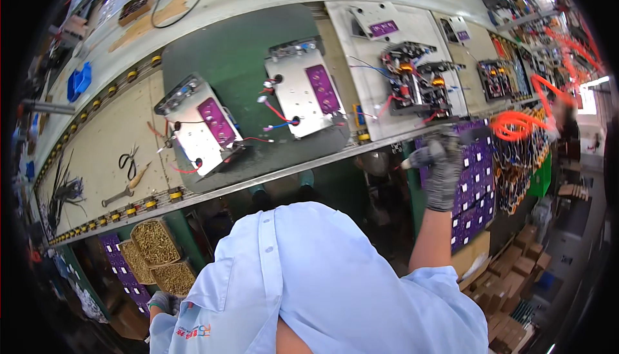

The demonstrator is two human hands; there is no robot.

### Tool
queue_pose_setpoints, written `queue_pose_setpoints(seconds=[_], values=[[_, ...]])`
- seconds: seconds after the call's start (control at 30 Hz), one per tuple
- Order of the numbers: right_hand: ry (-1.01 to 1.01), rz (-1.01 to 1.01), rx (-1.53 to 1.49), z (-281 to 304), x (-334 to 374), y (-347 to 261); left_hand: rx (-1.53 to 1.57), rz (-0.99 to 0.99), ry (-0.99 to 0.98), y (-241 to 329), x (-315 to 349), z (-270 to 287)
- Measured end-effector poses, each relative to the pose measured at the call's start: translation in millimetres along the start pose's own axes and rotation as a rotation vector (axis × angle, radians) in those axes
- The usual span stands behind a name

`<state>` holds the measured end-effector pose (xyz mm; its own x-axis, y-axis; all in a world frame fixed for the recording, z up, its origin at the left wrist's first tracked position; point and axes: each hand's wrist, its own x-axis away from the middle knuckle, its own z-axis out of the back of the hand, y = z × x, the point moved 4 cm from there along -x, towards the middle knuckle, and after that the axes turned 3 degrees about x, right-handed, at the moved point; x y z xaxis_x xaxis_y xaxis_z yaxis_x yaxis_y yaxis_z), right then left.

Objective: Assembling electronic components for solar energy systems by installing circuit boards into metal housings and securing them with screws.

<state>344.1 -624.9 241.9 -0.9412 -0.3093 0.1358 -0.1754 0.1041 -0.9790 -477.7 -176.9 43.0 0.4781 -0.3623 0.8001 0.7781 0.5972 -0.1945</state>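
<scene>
Head view: we look down over our light blue shirt (322, 276) at a long bench (109, 135). Our right hand (443, 167), in a grey glove, has its fingers closed around a grey power screwdriver with an orange coiled cord (516, 125), near the bench's front edge. Our left hand (162, 302), also gloved, is low beside three boxes of gold screws (155, 241); we cannot tell if its fingers are open. Two silver metal boxes with purple boards (303, 86) lie on a dark green mat (225, 51).
</scene>
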Motion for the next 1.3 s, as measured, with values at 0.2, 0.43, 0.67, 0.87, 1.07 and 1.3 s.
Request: queue_pose_setpoints(seconds=[0.2,0.43,0.67,0.87,1.07,1.3], values=[[0.259,-0.07,0.633,117,-18,180,0.227,0.102,-0.058,6,49,-6],[0.417,-0.209,0.393,174,-38,270,0.451,0.136,-0.024,-41,114,-51],[-0.135,0.289,1.315,180,-63,275,-0.007,-0.298,0.074,-122,154,-119],[0.089,-0.053,1.072,195,-76,278,0.653,0.137,0.092,-213,138,-183],[0.384,-0.616,0.949,233,-52,310,1.378,0.276,0.012,-321,58,-220],[-0.578,-0.737,0.764,64,54,402,2.307,0.291,0.276,-382,-35,-226]])
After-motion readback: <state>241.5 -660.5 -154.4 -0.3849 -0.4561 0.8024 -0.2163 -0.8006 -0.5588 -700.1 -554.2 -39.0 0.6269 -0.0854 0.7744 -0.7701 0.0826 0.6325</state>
